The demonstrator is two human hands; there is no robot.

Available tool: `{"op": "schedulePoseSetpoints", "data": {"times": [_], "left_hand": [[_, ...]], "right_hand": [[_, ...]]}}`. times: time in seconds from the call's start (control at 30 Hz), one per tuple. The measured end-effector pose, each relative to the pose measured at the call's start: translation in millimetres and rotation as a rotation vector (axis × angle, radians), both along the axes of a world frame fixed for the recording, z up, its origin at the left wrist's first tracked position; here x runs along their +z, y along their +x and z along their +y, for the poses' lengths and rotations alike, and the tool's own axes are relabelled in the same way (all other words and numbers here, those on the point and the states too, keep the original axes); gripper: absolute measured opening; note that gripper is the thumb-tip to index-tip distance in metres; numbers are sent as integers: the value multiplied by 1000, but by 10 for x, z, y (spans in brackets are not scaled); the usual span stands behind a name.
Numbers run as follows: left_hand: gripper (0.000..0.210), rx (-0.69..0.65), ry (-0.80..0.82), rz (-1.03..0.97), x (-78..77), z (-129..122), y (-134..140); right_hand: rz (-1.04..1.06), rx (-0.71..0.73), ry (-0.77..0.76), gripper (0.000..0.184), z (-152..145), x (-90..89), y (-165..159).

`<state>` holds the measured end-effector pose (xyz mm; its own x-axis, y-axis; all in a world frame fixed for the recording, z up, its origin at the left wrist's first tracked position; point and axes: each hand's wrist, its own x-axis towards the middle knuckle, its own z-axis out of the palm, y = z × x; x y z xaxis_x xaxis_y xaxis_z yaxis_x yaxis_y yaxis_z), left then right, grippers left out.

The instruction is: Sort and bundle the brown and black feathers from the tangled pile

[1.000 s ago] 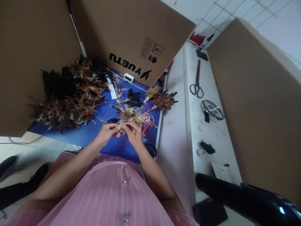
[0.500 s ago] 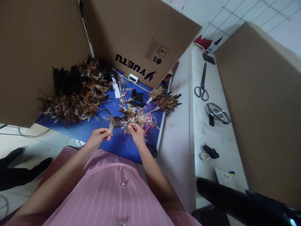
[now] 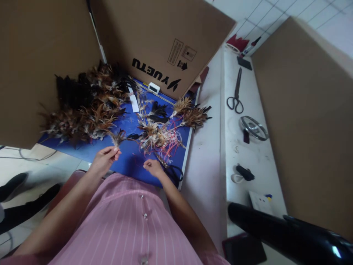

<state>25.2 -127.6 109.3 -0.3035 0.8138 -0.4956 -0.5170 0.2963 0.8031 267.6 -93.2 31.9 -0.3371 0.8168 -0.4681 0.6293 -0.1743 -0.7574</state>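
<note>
Small feather bunch (image 3: pixel 118 139): I see it through the head camera, held over the front left part of the blue table (image 3: pixel 128 156), and I make it the hub of my dial, twelve being the top of the view. The left hand (image 3: pixel 106 159) has thumb and fingertips closed on its pale base, feathers fanning upward. At four o'clock, the right hand (image 3: pixel 153 168) is well apart from it, low over the table with its fingers curled in; I cannot tell whether they pinch anything. Just beyond that hand, also near four, I make out black loop handles (image 3: pixel 175 173), partly hidden. At three o'clock lies a loose pile (image 3: pixel 157 137) of pale feathers tangled with red and white strands. Farther off, a big heap (image 3: pixel 88 108) of brown and black feathers spreads at ten, two brown feather bundles (image 3: pixel 194 117) lie together between two and three, and a white strip (image 3: pixel 134 103) points toward one. Behind, also at one, a small white device (image 3: pixel 153 87) sits against a cardboard panel (image 3: pixel 162 40) printed with upside-down lettering.
</note>
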Motion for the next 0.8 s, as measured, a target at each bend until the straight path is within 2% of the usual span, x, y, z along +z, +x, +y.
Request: {"op": "schedulePoseSetpoints", "data": {"times": [0.23, 0.37, 0.5, 0.67, 0.8], "left_hand": [[29, -100, 66, 22, 147, 427, -207], [26, -212, 63, 30, 231, 519, -176], [27, -280, 83, 26, 361, 633, -120], [25, -309, 141, 8, 484, 862, -163], [25, -309, 149, -2, 517, 1035, -206]], "right_hand": [[-159, 77, 171, 19, 579, 225, -455], [-238, 165, 242, 30, 818, 219, -864], [-333, 248, 265, 42, 870, 146, -1182], [-450, 342, 250, 34, 800, 97, -1257], [-496, 334, 271, 23, 917, 186, -1167]]}}
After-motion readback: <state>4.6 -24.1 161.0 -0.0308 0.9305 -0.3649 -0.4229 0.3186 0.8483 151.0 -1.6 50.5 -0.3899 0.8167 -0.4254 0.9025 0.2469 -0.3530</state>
